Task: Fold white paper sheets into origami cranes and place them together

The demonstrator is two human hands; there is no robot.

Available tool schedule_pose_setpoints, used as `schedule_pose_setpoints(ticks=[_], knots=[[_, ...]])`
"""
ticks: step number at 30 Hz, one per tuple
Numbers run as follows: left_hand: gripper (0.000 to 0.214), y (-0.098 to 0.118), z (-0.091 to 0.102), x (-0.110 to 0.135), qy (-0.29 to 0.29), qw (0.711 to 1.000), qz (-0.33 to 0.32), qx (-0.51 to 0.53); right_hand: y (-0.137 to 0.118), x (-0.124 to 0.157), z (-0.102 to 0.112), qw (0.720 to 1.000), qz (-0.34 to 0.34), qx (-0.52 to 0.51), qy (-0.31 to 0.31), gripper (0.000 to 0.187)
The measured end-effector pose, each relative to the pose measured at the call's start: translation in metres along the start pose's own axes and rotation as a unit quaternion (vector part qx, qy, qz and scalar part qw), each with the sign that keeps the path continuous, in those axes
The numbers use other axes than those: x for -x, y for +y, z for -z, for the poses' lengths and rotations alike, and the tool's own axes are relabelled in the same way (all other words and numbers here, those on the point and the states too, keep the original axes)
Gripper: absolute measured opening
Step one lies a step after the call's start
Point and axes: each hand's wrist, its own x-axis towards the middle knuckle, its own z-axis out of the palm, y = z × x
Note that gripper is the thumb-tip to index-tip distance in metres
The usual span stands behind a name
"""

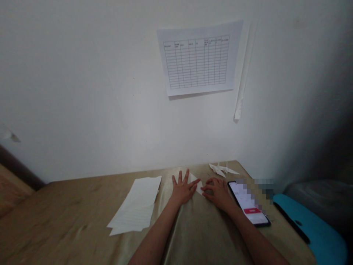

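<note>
A small folded white paper [196,187] lies on the table between my two hands. Its outline looks triangular, though fingers cover part of it. My left hand [182,190] rests flat with fingers spread, and its stretched-out finger and thumb press on the paper. On the other side, my right hand [217,192] has curled fingers, with the fingertips closed on the paper's right edge. Beyond the right hand sit folded white paper cranes [222,170], close to the wall.
Left of my arms lies a stack of white paper sheets [136,206]. A lit phone [248,206] is beside my right forearm. A turquoise seat [314,228] stands past the right edge of the brown-covered table [71,217]. A printed form [200,60] hangs on the wall.
</note>
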Motion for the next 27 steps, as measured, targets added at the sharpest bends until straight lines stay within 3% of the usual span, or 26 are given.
schedule_pose_setpoints(ticks=[7,13,21,27], knots=[[0.045,-0.017,0.006,-0.007,-0.002,0.998,0.063,-0.011,-0.003,-0.001,0.002,1.0,-0.004,0.001,0.003,0.023],[0.046,-0.015,0.011,-0.004,0.013,0.996,0.078,-0.03,-0.005,0.003,0.002,1.0,0.012,0.015,0.01,0.031],[0.041,-0.021,0.028,0.005,0.005,0.998,0.052,-0.044,0.008,-0.001,0.0,0.997,0.014,0.041,0.057,0.028],[0.024,-0.009,0.047,0.012,-0.024,0.997,0.018,-0.071,0.009,-0.003,-0.003,0.995,0.029,0.045,0.09,0.028]])
